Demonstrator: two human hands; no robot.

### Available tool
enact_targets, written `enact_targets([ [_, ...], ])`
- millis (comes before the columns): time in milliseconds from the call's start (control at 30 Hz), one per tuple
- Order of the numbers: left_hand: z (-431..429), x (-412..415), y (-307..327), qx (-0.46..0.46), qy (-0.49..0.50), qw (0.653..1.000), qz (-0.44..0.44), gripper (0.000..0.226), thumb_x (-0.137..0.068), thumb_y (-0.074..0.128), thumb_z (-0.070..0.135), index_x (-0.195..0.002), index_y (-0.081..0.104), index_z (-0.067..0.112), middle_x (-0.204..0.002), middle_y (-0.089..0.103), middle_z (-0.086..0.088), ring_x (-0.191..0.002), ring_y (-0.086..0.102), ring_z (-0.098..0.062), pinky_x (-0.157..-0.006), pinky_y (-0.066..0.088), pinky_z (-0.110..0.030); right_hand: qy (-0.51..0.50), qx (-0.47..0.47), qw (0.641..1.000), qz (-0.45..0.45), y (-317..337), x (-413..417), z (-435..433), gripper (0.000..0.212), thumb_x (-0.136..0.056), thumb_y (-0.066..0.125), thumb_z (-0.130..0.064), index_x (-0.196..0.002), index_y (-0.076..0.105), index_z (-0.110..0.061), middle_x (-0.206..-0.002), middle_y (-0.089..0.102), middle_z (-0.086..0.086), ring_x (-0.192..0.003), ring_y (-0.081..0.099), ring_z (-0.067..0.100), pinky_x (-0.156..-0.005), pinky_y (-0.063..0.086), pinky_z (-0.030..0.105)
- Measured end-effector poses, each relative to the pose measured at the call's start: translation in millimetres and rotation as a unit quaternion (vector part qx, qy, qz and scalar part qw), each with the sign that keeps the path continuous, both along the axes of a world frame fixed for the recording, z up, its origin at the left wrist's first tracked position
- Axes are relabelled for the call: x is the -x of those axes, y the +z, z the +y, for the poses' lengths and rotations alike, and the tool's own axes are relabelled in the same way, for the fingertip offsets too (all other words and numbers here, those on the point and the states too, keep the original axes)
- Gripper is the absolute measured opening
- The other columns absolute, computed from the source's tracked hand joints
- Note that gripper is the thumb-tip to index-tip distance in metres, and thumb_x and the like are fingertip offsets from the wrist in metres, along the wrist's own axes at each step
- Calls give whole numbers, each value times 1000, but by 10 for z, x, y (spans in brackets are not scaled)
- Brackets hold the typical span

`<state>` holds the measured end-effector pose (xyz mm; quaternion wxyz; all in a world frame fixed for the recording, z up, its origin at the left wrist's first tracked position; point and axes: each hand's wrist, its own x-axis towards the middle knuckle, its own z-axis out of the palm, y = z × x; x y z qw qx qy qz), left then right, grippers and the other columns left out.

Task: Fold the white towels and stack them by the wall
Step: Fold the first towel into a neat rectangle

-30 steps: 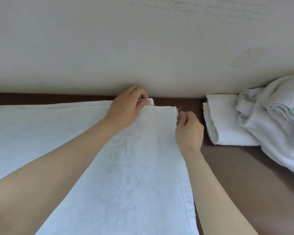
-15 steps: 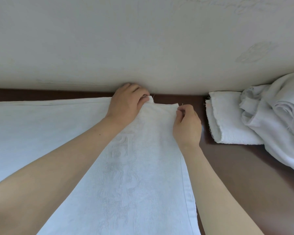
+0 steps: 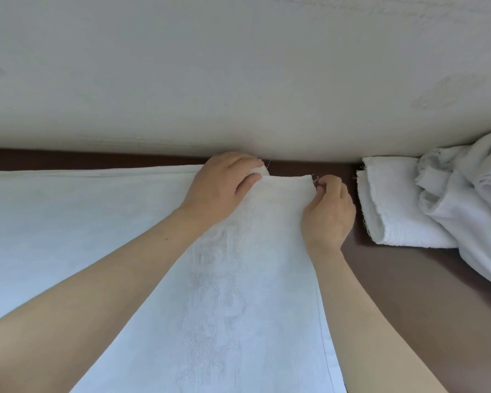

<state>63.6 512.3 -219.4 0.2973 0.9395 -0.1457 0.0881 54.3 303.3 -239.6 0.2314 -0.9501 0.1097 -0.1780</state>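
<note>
Domestic room, apparently: a dark brown bench is standing against a wall carrying pale embossed wallpaper, with white towels lying beside that wall.

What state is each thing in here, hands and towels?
left hand, grips the spread towel's far edge.
right hand, pinches its far right corner.
spread towel, flat on the table, far edge near the wall.
folded towel, folded, by the wall.
towel heap, crumpled, unfolded, overlapping the folded towel.
</note>
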Motion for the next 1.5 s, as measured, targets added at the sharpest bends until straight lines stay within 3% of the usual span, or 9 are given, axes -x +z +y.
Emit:
enact_targets([
  [133,83,519,-34,-95,-4,995,33,52,-97,43,50,-136,56,19,-152,45,-3,-144,34,-22,-117,22,-36,7,36,999,-24,88,31,59,23,-92,45,-11,-108,62,-8,-98,64,10,-84,58,35,-75,39,43],
  [233,57,706,-137,-174,-31,980,93,70,-96,32,59,-155,29,22,-165,15,-5,-153,8,-21,-123,7,-40,152,31,988,-22,237,263,314,35,-96,41,-20,-123,60,-11,-119,64,4,-108,56,26,-94,36,38],
  [367,46,636,-202,-230,-22,968,96,68,-99,22,54,-158,19,22,-166,9,-1,-153,4,-19,-123,5,-41,283,44,947,144,113,594,532,58,-103,20,-45,-156,25,-24,-164,21,-2,-152,11,14,-123,7,41],
  [667,331,685,-165,-227,65,963,129,71,-97,13,63,-159,6,29,-166,-2,1,-153,-8,-20,-124,-2,-42,157,121,956,218,119,565,443,74,-96,1,-63,-159,4,-24,-166,-2,-2,-153,-7,18,-121,-10,48],
  [900,235,843,-198,-242,-140,957,72,63,-102,18,54,-159,8,29,-166,0,-2,-153,-5,-20,-124,0,-39,218,55,954,200,125,1124,685,68,-96,-1,-64,-158,3,-34,-166,-3,-5,-152,-9,14,-124,-3,43],
  [1067,584,843,-120,-249,-74,961,90,69,-97,17,65,-158,10,35,-167,2,2,-153,-3,-18,-124,0,-40,65,71,964,248,89,1187,426,70,-96,-2,-62,-158,3,-31,-167,-2,-2,-152,-9,17,-122,-8,50],
  [1167,470,848,-98,-236,-28,965,111,73,-95,13,65,-158,8,30,-166,-1,-1,-153,-7,-22,-123,-4,-42,22,-5,963,268,238,1272,673,71,-95,1,-64,-158,-3,-31,-165,-12,-8,-151,-18,17,-118,-17,52],
  [1367,34,917,-87,-262,-227,935,80,63,-103,11,51,-158,2,24,-166,-6,2,-152,-11,-15,-123,-8,-34,64,16,970,236,190,1640,914,68,-95,-5,-65,-157,-7,-37,-166,-6,-6,-152,-11,15,-122,-10,46],
  [1500,346,827,-109,-253,-159,951,78,67,-97,10,61,-158,10,33,-167,2,2,-153,-2,-19,-124,-2,-38,2,59,967,248,95,1690,520,67,-98,-1,-62,-158,3,-33,-167,-1,-2,-152,-7,17,-122,-5,51],
])
